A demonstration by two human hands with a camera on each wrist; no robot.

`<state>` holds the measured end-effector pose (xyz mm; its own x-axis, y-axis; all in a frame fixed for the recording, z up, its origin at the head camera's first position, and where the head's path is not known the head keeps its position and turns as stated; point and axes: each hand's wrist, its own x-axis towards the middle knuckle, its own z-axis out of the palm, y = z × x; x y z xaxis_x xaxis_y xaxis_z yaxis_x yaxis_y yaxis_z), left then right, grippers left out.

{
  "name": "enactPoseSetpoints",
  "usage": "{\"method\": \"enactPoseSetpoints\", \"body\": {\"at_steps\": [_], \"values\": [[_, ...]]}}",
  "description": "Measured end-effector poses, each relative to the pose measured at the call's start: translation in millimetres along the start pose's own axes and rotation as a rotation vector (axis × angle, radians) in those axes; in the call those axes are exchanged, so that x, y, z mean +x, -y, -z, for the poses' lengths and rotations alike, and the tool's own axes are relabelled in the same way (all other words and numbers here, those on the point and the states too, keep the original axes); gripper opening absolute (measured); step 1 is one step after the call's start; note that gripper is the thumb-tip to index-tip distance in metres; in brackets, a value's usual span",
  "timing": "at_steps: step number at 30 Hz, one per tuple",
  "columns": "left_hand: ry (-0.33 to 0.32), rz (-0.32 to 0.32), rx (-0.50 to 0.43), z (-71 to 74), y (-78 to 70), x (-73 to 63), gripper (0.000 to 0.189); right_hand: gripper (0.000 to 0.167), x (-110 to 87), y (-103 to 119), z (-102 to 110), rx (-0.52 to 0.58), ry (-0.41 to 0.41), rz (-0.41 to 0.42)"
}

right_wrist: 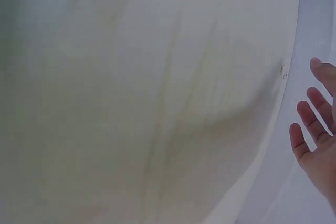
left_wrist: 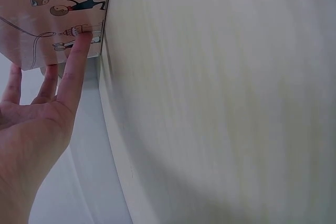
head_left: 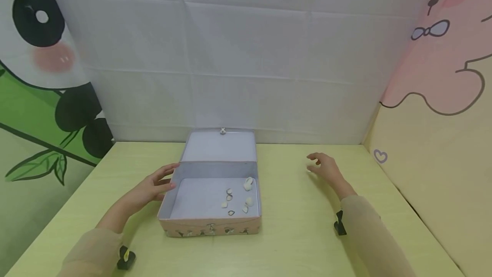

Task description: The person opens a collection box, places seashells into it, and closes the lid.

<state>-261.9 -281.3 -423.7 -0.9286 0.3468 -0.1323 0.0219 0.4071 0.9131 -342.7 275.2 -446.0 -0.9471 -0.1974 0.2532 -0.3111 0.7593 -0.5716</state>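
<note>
A pink box (head_left: pixel 210 227) with a small metal clasp stands on the table, its lid (head_left: pixel 219 145) swung back toward the wall. Several small white pieces, some ring-like, lie in its right half; their kind is too small to tell. My left hand (head_left: pixel 147 188) touches the box's left side with extended fingers, some near the rim. In the left wrist view, those fingertips (left_wrist: pixel 82 39) rest against the box's printed side (left_wrist: pixel 63 9). To the right of the box, my right hand (head_left: pixel 326 169) hovers above the table with loosely bent fingers, holding nothing.
The pale yellow table (head_left: pixel 292 243) extends around the box. A white cloth wall (head_left: pixel 246 54) rises behind it. Cartoon-printed panels flank the table, a green-and-white one (head_left: pixel 34 106) at left and a pink-and-cream one (head_left: pixel 434 148) at right.
</note>
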Motion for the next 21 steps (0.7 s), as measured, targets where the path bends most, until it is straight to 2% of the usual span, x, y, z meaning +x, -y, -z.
{"method": "enactPoseSetpoints", "body": {"at_steps": [7, 12, 21], "values": [[0.000, -0.001, 0.004, 0.2, -3.1, -2.3, 0.065, 0.036, 1.1, -8.6, -1.2, -0.038, 0.105, -0.065], [0.000, -0.001, 0.006, 0.0, -4.5, -3.4, 0.065, 0.031, -1.0, -10.9, -1.2, -0.056, 0.139, -0.039], [-0.002, 0.006, 0.005, -0.3, -7.8, -6.2, 0.065, 0.021, -0.8, -6.1, -0.2, -0.074, 0.180, -0.063]]}}
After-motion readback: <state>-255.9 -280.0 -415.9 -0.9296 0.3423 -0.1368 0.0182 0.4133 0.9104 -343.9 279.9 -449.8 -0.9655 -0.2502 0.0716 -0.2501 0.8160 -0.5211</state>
